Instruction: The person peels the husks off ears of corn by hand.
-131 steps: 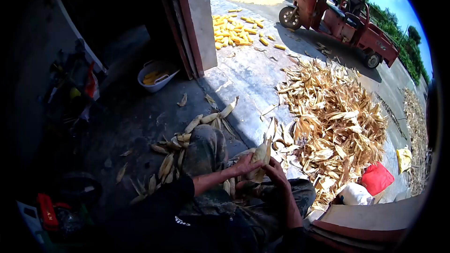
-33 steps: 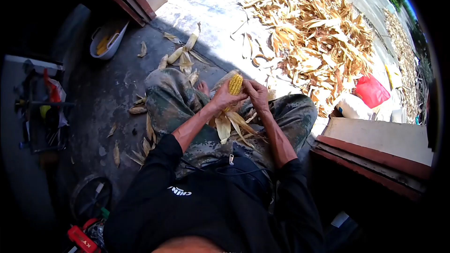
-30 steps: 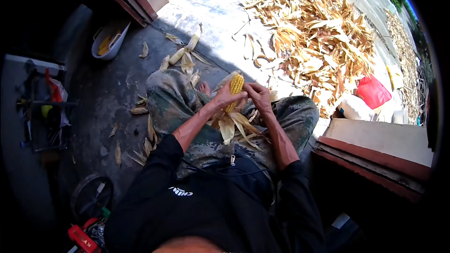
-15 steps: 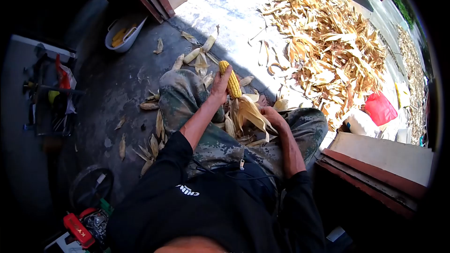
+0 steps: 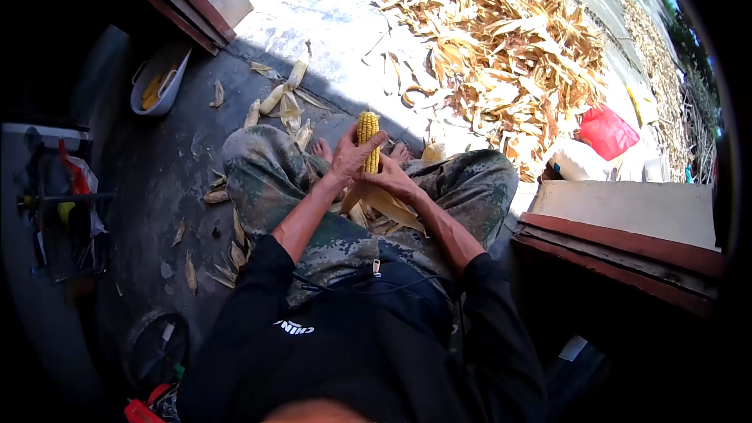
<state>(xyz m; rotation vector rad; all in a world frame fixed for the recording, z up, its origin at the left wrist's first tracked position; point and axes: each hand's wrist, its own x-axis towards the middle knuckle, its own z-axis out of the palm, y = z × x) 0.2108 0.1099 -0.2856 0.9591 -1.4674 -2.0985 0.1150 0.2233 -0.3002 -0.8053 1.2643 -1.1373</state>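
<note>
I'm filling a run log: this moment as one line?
left hand: holding corn cob | right hand: at cob's near end | husk: hanging below right hand | nearby: husk pile

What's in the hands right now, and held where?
A corn cob: the left hand grips its middle. The right hand is at its lower end, by the husk; its exact grip is unclear.

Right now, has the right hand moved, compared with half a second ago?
Yes. Judged against the red ledge, the right hand has moved left, away from it, to the lower end of the cob.
</note>
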